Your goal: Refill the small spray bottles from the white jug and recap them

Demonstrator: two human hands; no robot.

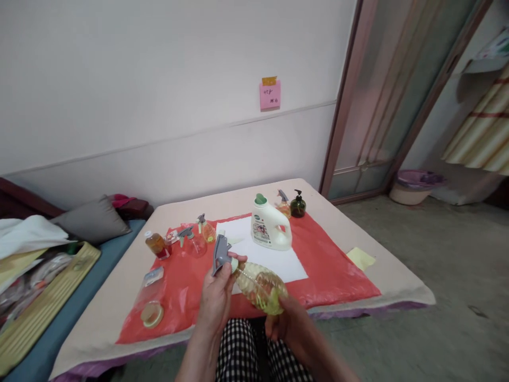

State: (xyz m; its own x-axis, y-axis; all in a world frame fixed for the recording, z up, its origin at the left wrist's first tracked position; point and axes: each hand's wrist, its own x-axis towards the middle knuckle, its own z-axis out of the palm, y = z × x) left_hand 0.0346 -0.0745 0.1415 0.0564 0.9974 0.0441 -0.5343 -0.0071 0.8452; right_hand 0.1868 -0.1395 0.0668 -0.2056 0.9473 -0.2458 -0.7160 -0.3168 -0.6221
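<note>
A clear yellow-tinted spray bottle [260, 286] with a grey trigger head lies tilted between my two hands, above the near part of the red sheet. My left hand [218, 286] is closed round its neck, just under the trigger head [221, 253]. At the other end, my right hand [288, 315] grips the base. Behind it a white detergent jug [270, 225] with a green cap stands upright on white paper [284, 265]. To the left are an orange-tinted spray bottle [207, 231] and a clear pinkish one [195, 245].
The red plastic sheet [334, 265] covers the middle of a beige-covered table [382, 270]. An amber bottle [158, 245] and a round lid [151, 314] are at left. A dark green pump bottle [298, 206] and another spray bottle [283, 208] stand at back right, with yellow paper [361, 258] nearer.
</note>
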